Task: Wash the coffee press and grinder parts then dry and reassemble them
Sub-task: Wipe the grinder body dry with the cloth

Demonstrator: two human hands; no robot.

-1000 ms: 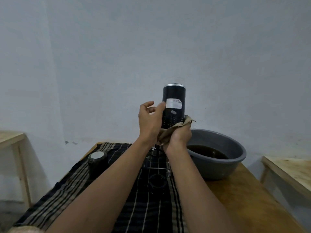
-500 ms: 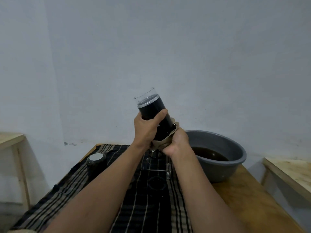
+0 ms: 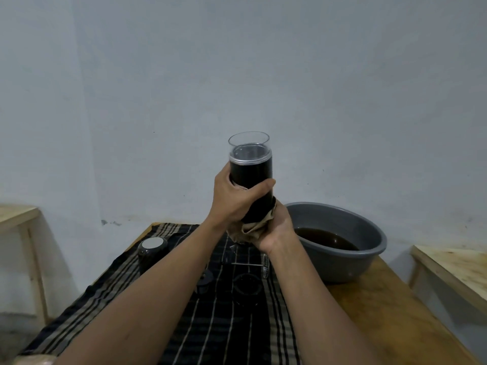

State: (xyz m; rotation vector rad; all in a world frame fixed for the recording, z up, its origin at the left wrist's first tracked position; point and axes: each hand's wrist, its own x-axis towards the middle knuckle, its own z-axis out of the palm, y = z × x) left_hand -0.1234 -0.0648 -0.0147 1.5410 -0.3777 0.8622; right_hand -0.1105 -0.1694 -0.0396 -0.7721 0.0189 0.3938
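Tilted half a second ago, the black grinder body we now hold upright over the mat, long axis vertical, our left hand wrapped round its middle, right hand directly below clutching the cloth round its base.

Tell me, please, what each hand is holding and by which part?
The left hand grips the black cylinder round its middle; the right hand grips a tan cloth wrapped round the cylinder's lower end.

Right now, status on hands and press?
Left hand grips press, near upright. Right hand holds cloth round its base. Nothing blocking.
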